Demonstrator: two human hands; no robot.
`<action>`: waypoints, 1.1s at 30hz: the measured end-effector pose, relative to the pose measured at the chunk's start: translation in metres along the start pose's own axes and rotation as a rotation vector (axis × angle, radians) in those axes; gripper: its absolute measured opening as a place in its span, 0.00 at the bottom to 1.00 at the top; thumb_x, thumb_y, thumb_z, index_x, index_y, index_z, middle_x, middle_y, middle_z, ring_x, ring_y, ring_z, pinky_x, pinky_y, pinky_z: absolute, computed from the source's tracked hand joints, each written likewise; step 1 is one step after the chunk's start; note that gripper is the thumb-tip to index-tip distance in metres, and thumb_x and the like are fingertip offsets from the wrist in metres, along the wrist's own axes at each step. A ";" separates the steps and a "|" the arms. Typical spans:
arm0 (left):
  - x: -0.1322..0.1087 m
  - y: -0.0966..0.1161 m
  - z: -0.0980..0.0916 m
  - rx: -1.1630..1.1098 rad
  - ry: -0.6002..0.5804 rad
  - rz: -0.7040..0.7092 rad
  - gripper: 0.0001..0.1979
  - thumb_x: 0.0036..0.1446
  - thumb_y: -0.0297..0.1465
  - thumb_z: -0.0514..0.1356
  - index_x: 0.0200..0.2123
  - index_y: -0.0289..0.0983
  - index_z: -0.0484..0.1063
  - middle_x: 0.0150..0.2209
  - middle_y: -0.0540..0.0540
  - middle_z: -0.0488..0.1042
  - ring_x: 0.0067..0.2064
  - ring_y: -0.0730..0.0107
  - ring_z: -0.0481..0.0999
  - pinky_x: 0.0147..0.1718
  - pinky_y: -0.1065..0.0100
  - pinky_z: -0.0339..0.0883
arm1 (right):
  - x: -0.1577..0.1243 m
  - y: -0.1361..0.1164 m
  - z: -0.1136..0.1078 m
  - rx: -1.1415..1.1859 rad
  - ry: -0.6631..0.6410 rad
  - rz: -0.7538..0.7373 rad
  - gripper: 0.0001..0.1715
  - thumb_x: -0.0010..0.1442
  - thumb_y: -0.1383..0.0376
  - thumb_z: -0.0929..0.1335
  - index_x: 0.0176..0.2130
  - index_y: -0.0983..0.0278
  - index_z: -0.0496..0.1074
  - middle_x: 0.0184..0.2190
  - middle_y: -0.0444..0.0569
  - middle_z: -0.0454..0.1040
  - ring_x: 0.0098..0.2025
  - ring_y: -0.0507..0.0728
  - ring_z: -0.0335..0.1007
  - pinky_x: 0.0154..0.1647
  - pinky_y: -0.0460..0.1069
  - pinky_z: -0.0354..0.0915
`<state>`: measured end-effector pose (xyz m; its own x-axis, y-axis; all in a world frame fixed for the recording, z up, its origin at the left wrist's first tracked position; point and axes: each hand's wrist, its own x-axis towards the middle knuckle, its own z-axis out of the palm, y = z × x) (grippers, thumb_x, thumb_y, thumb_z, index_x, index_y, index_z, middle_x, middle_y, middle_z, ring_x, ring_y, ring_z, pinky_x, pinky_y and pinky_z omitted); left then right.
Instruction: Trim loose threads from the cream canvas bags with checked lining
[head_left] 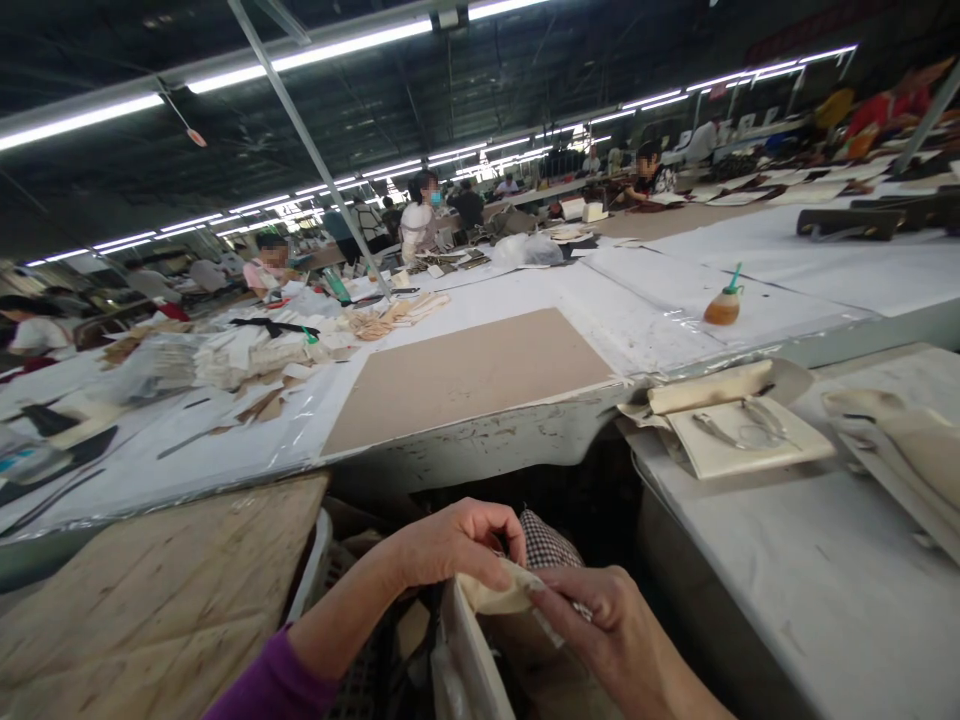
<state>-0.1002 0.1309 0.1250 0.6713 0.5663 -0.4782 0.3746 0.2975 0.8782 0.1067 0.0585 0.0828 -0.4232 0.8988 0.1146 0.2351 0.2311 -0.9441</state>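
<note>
Through the head camera, the only view I have, I find the cream piece low in the middle, in the gap between the side benches and in front of the white bench. Its upper end sits right at the fingers of both hands, and from there its long axis drops down and back toward the wearer, the stiff panel standing on edge with a slight tilt. Neither hand is nearer: both touch it, the left hand at the top of the panel, the right hand just beside, on the soft flap's outer end. I read the left thumb as pressed on the flap, with the forefinger curled above; what the other left fingers do underneath I cannot tell. The right thumb and forefinger pinch the flap's edge, and a small pale bit by them is too small for me to name. The left hand arches over from the lower left, wrist bent, palm down, out of a purple sleeve; the right forearm reaches up from the lower right, bare, back of the hand outward. Just past the fingers I see checked cloth, and on the right bench lies a cream bag, well apart from them.
</note>
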 end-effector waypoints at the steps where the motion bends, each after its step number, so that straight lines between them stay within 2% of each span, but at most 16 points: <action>1: 0.001 0.000 0.000 -0.006 0.002 0.000 0.16 0.43 0.35 0.71 0.34 0.34 0.72 0.27 0.52 0.70 0.26 0.77 0.63 0.26 0.75 0.58 | 0.000 0.000 0.000 0.005 0.006 0.007 0.32 0.68 0.51 0.59 0.24 0.66 0.74 0.20 0.42 0.67 0.24 0.50 0.60 0.26 0.44 0.57; 5: 0.003 0.001 0.004 -0.015 0.029 0.010 0.17 0.42 0.34 0.71 0.33 0.35 0.69 0.28 0.53 0.70 0.27 0.77 0.63 0.26 0.75 0.57 | 0.002 0.004 0.000 -0.001 0.024 0.056 0.24 0.67 0.53 0.62 0.30 0.64 0.77 0.24 0.43 0.73 0.27 0.52 0.65 0.27 0.45 0.58; 8: 0.002 0.002 0.007 -0.006 0.050 0.012 0.18 0.40 0.34 0.71 0.33 0.35 0.68 0.28 0.53 0.69 0.27 0.77 0.63 0.26 0.75 0.57 | 0.002 0.009 0.005 -0.071 -0.002 0.010 0.19 0.67 0.55 0.61 0.35 0.62 0.76 0.28 0.43 0.75 0.29 0.53 0.68 0.30 0.45 0.58; 12: -0.002 0.006 0.012 0.049 0.095 -0.015 0.17 0.41 0.34 0.70 0.31 0.35 0.68 0.25 0.54 0.68 0.25 0.78 0.62 0.25 0.76 0.56 | 0.004 0.012 0.008 -0.179 -0.020 -0.082 0.26 0.70 0.55 0.56 0.29 0.64 0.70 0.23 0.42 0.67 0.25 0.51 0.60 0.27 0.46 0.54; 15: -0.011 0.016 0.016 0.115 0.150 -0.032 0.13 0.45 0.33 0.69 0.31 0.34 0.71 0.24 0.54 0.69 0.25 0.79 0.61 0.25 0.76 0.55 | 0.004 0.011 0.006 -0.165 -0.026 -0.119 0.26 0.71 0.55 0.55 0.27 0.63 0.67 0.22 0.40 0.63 0.25 0.50 0.57 0.27 0.46 0.52; 17: -0.018 0.023 0.022 0.242 0.224 -0.016 0.10 0.48 0.33 0.68 0.31 0.34 0.75 0.24 0.54 0.70 0.26 0.78 0.63 0.25 0.76 0.55 | 0.004 0.010 0.005 -0.143 -0.017 -0.135 0.26 0.71 0.55 0.54 0.28 0.63 0.67 0.23 0.40 0.64 0.25 0.50 0.59 0.27 0.45 0.53; 20: -0.025 0.027 0.036 0.581 0.386 0.073 0.05 0.54 0.31 0.65 0.30 0.36 0.78 0.27 0.53 0.73 0.29 0.76 0.68 0.28 0.75 0.56 | 0.004 0.011 0.006 -0.157 0.022 -0.162 0.26 0.71 0.55 0.55 0.30 0.63 0.69 0.23 0.41 0.68 0.25 0.51 0.63 0.26 0.45 0.54; 23: -0.025 0.019 0.054 0.883 0.509 0.135 0.10 0.61 0.28 0.57 0.29 0.37 0.77 0.28 0.52 0.73 0.30 0.75 0.70 0.30 0.73 0.55 | 0.004 0.014 0.009 -0.211 0.076 -0.201 0.22 0.72 0.57 0.55 0.35 0.62 0.72 0.27 0.43 0.74 0.27 0.52 0.69 0.28 0.45 0.58; 26: -0.022 0.008 0.067 1.071 0.595 0.147 0.13 0.62 0.25 0.52 0.29 0.36 0.74 0.27 0.51 0.72 0.29 0.73 0.71 0.30 0.70 0.54 | 0.003 0.017 0.008 -0.236 0.086 -0.227 0.21 0.71 0.58 0.56 0.38 0.62 0.72 0.29 0.45 0.76 0.29 0.54 0.72 0.30 0.46 0.60; 30: -0.023 0.007 0.067 0.932 0.560 0.166 0.13 0.61 0.24 0.52 0.29 0.36 0.75 0.27 0.52 0.74 0.30 0.75 0.72 0.31 0.73 0.56 | 0.003 0.016 0.000 -0.125 0.006 -0.185 0.24 0.72 0.56 0.55 0.36 0.61 0.74 0.29 0.44 0.76 0.31 0.55 0.73 0.34 0.46 0.64; 33: -0.028 0.014 0.059 0.778 0.538 0.107 0.14 0.62 0.26 0.52 0.34 0.38 0.79 0.27 0.53 0.76 0.29 0.75 0.72 0.30 0.74 0.57 | 0.004 0.014 -0.007 -0.004 -0.046 -0.134 0.26 0.71 0.54 0.56 0.37 0.61 0.76 0.31 0.44 0.77 0.33 0.55 0.73 0.36 0.46 0.66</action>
<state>-0.0757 0.0736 0.1495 0.4145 0.8966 -0.1556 0.7791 -0.2613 0.5698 0.1138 0.0680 0.0724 -0.4908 0.8416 0.2252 0.1769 0.3494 -0.9201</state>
